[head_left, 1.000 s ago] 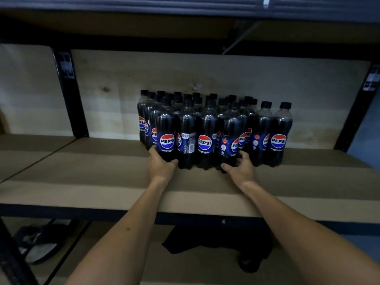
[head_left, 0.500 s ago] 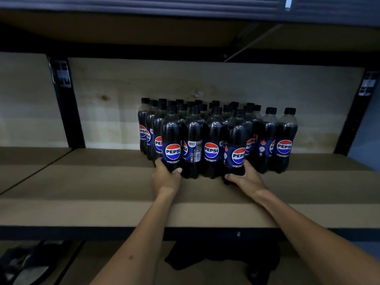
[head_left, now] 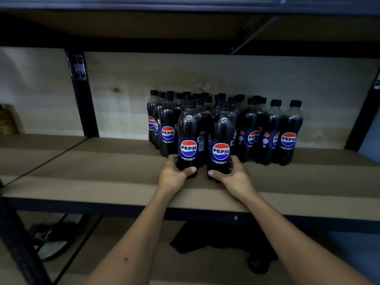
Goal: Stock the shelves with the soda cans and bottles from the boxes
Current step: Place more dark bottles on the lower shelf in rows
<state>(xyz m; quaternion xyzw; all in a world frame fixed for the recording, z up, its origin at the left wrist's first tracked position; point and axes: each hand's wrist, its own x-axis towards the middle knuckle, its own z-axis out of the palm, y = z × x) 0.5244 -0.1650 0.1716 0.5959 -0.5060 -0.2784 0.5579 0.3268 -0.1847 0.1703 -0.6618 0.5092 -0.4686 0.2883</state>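
Left hand grasps the base of bottle A, thumb wrapped across the front. Right hand grasps bottle B likewise. Both bottles stand upright on the shelf, at 6 o'clock of the pack. Low grips probably for sliding them without tipping, logos outward. Labels read "PEPSI", "ZERO SUGAR". Pack sits against the backboard at 12 o'clock.
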